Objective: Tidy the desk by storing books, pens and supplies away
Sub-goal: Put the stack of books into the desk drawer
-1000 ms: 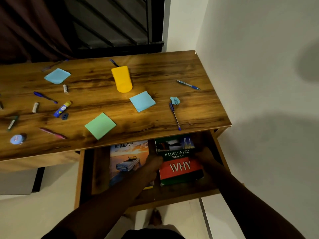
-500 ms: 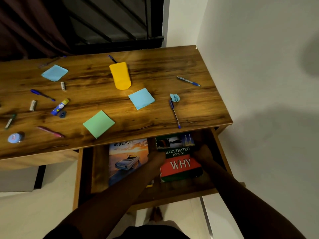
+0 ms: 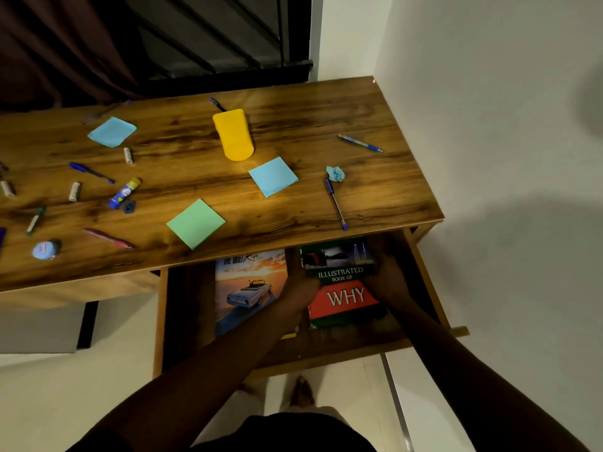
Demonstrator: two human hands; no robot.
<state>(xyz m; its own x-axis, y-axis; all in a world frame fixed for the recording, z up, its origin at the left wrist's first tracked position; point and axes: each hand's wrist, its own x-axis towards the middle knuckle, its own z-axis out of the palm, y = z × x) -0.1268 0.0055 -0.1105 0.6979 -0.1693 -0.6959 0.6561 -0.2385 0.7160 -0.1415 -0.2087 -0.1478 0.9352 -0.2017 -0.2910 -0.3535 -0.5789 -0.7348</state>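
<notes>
The desk drawer (image 3: 326,360) stands pulled out below the wooden desk (image 3: 293,119). Inside it a green and red book titled "Illustrated Book of Why" (image 3: 342,288) lies at the right, next to a book with a car on its cover (image 3: 249,288). My left hand (image 3: 301,288) grips the Why book's left edge and my right hand (image 3: 388,282) grips its right edge. On the desk lie a yellow pen holder on its side (image 3: 233,133), blue pens (image 3: 336,203) (image 3: 360,143) (image 3: 91,172), a pink pen (image 3: 109,238), a glue stick (image 3: 124,193), sticky note pads (image 3: 273,176) (image 3: 195,223) (image 3: 112,131) and a crumpled blue paper (image 3: 335,173).
A white wall (image 3: 505,158) runs along the desk's right side. A barred window and dark curtain (image 3: 81,44) stand behind the desk. Small rolls (image 3: 74,191) (image 3: 128,155), a round blue tin (image 3: 44,250) and a sharpener (image 3: 129,207) lie at the left. My foot (image 3: 301,391) shows on the pale floor below the drawer.
Both hands have slid the Why book a little deeper into the drawer, towards the desk. The items on the desk top have not moved.
</notes>
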